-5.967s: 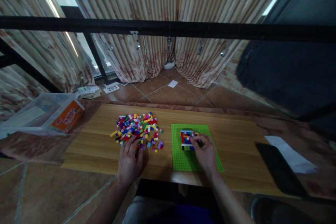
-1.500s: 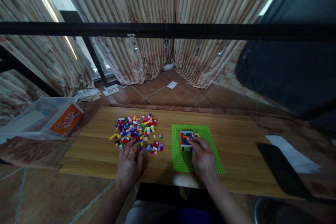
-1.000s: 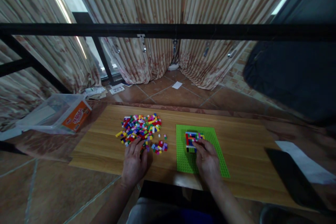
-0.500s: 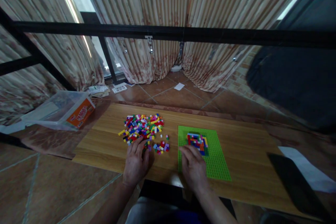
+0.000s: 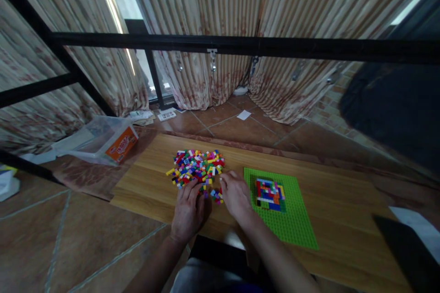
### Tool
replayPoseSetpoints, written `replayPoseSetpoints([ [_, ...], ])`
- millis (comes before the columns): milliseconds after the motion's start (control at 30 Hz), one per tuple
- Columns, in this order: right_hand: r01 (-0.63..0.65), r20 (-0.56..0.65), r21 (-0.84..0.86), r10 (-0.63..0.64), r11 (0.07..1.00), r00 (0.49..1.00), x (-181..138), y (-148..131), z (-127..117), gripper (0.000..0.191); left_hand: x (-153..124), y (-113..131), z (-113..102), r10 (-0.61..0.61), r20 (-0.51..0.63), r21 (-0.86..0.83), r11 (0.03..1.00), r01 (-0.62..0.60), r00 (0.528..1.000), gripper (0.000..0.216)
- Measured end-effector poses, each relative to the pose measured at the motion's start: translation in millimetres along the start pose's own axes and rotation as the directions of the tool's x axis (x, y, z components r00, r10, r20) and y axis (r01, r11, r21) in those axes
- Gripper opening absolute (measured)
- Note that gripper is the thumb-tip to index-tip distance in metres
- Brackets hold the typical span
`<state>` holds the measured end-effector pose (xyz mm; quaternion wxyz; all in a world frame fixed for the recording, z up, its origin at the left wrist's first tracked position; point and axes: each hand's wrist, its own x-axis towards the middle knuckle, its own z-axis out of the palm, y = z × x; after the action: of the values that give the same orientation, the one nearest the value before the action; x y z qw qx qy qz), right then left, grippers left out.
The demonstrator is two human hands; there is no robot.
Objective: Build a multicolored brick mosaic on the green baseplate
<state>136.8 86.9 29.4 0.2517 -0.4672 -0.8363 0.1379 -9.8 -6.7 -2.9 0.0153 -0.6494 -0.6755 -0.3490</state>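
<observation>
A heap of loose toy building bricks (image 5: 195, 165) in many colours lies left of centre on the wooden table. My left hand (image 5: 188, 210) rests at the near edge of this heap, fingers forward over the bricks and thumb held apart. My right hand (image 5: 236, 194) is just right of the heap, fingers closed together and pointing down at the table. Its fingertips are beside a small separate cluster of bricks (image 5: 216, 195); whatever they pinch is too small to make out. Right of that hand, a green baseplate (image 5: 299, 224) carries a low multicoloured brick build (image 5: 270, 193).
A clear plastic bin with an orange label (image 5: 121, 144) lies beyond the table's (image 5: 147, 169) left end. A dark flat panel (image 5: 405, 252) and white paper (image 5: 417, 224) are at the right. A black metal bar (image 5: 233, 45) crosses before striped curtains (image 5: 213, 82).
My right hand has moved left from the baseplate's brick build to the small cluster by the heap, uncovering the build. My left hand stays at the heap. The view has shifted slightly left.
</observation>
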Motion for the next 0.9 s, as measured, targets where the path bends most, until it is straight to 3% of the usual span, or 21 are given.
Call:
replayPoseSetpoints([
  [133,-0.009,0.040,-0.130,0.015,0.992,0.999,11,2,12,0.016,0,0,1,0.004,-0.011,0.007,1.000,-0.004,1.000,0.030],
  [267,0.008,0.060,-0.152,0.001,0.988,0.998,12,3,15,0.016,-1,0,1,0.010,-0.021,0.011,1.000,-0.009,1.000,0.030],
  [400,0.011,0.035,-0.042,-0.009,0.999,0.999,5,1,7,0.023,0,0,0,0.003,-0.004,0.005,1.000,-0.003,1.000,0.030],
  [633,-0.030,-0.045,0.330,0.048,0.944,0.998,-40,5,-17,0.031,1,-2,2,0.010,-0.022,0.002,1.000,-0.010,1.000,0.031],
  [900,-0.241,-0.114,0.397,0.308,0.886,0.944,-88,44,-41,0.025,2,-4,2,0.033,-0.040,0.040,0.999,-0.031,0.999,0.028],
])
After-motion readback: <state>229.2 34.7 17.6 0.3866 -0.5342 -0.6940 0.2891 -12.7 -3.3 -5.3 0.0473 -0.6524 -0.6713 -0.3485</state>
